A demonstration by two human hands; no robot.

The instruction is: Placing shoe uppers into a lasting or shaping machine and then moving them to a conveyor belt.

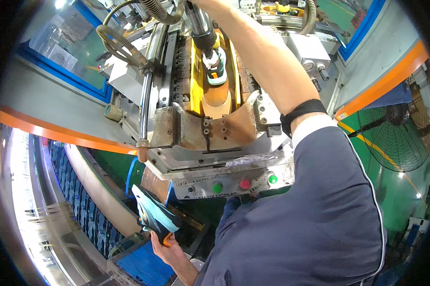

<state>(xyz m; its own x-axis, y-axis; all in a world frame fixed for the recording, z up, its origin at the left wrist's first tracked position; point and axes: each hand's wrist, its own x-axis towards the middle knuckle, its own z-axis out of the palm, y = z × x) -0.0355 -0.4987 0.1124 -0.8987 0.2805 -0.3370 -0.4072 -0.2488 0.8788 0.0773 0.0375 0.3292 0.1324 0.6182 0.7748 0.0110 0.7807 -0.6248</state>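
Note:
My left hand [168,251] is closed around the heel end of a light-blue and black sports shoe [154,212] with an orange heel tab. The shoe is tilted, its toe pointing up and away, left of the machine's front panel. A second sports shoe [217,71] of like colours sits in the press [217,108] between yellow side pads, with the press ram [201,29] down against its top. My right arm [272,62], with a black band at the elbow, reaches over the press to the upper edge, where the hand is cut off from view.
Two green buttons and a red button [244,184] are on the front panel. A conveyor [88,190] curves along the left, near a blue-topped surface [143,264]. Metal rods and ribbed hoses [111,40] flank the press. A black fan [391,138] stands at right.

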